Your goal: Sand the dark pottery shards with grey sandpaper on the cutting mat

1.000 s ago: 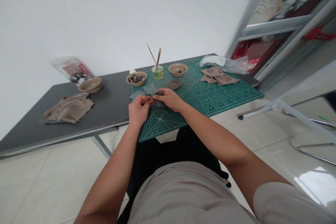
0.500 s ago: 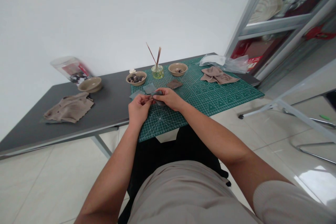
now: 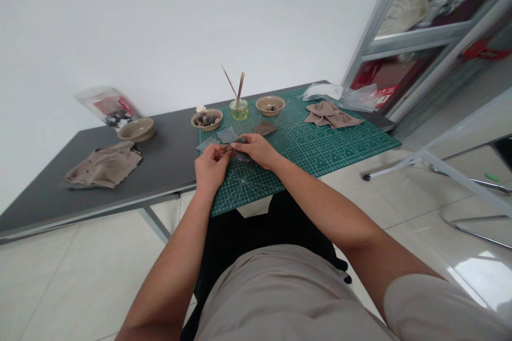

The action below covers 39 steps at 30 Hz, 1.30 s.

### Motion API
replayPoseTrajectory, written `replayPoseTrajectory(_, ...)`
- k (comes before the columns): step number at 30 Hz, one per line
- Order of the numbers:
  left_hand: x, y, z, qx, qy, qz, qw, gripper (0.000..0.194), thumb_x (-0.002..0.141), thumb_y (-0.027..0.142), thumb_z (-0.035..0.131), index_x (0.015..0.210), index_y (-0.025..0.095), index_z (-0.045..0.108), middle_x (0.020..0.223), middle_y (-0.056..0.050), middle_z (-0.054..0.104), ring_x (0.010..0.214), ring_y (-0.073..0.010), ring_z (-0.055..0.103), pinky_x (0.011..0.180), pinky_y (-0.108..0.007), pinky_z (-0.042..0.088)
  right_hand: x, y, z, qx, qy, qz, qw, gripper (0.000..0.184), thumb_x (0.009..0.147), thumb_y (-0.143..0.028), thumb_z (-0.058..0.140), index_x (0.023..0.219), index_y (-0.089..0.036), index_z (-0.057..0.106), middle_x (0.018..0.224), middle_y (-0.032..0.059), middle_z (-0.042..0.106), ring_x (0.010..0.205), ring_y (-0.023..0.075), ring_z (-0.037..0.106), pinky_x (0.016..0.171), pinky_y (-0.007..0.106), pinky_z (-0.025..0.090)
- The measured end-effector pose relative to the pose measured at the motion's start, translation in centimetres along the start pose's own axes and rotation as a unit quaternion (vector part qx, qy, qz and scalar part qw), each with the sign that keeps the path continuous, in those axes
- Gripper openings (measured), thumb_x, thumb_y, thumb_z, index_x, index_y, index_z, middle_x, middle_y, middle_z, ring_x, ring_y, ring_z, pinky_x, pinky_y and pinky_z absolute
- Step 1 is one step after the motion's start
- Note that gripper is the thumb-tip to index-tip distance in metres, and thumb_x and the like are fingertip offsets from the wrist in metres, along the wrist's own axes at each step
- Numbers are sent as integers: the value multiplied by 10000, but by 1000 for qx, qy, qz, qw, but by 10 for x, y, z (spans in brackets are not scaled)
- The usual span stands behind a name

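My left hand and my right hand meet over the near left part of a green cutting mat. Both are closed in a pinch on a small grey square sheet held between them. What the left fingertips pinch against it is too small to name. Two more grey squares lie just beyond the hands, and a brown square lies to their right.
A dark grey table carries the mat. At the back stand a bowl of small stones, a glass with sticks, another bowl and an empty bowl. Beige cloths lie left and right. A metal shelf stands to the right.
Both hands keep their pinch on the grey sheet with only tiny finger shifts. The view has drifted slightly.
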<state>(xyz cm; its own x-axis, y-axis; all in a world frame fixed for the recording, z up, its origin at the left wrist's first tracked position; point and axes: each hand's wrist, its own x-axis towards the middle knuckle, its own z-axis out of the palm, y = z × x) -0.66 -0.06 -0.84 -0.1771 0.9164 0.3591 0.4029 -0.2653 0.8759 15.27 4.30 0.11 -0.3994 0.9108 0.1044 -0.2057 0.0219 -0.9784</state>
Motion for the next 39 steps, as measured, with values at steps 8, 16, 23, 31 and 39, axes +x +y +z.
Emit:
replayPoseTrajectory(8,-2,0,-1,20,-9,8,1000,101,789,265,689,883,227,686,828,8,782,789,-177,740,761,-290,559,1,2,-2,-5,0,18,1000,166,752,-292,745,757,-130,707,669,10,705,556,87,576,532,197,440)
replayPoseTrajectory(16,-3,0,0,19,-5,21,1000,99,803,272,680,891,227,690,815,12,773,752,-161,723,740,-272,549,-1,-2,-1,39,2,28,999,137,733,-262,769,759,-133,730,701,20,734,610,100,624,606,208,502)
replayPoseTrajectory(23,-2,3,-1,40,8,3,999,85,794,281,700,858,226,696,788,16,763,749,-161,712,733,-269,539,2,-2,0,66,-14,58,996,148,662,-199,826,738,-129,720,691,20,729,614,102,636,626,216,519)
replayPoseTrajectory(31,1,-3,-3,41,-11,26,999,84,788,271,688,848,216,710,803,21,766,724,-148,689,724,-258,526,1,-3,-1,58,-11,63,996,105,715,-190,786,731,-121,708,657,20,715,559,95,613,579,209,515)
replayPoseTrajectory(39,0,3,-5,43,-16,29,999,64,782,244,684,829,221,721,784,26,762,716,-150,676,701,-254,511,0,-6,0,56,-11,61,996,165,711,-234,817,699,-124,694,634,14,702,537,90,598,541,197,505)
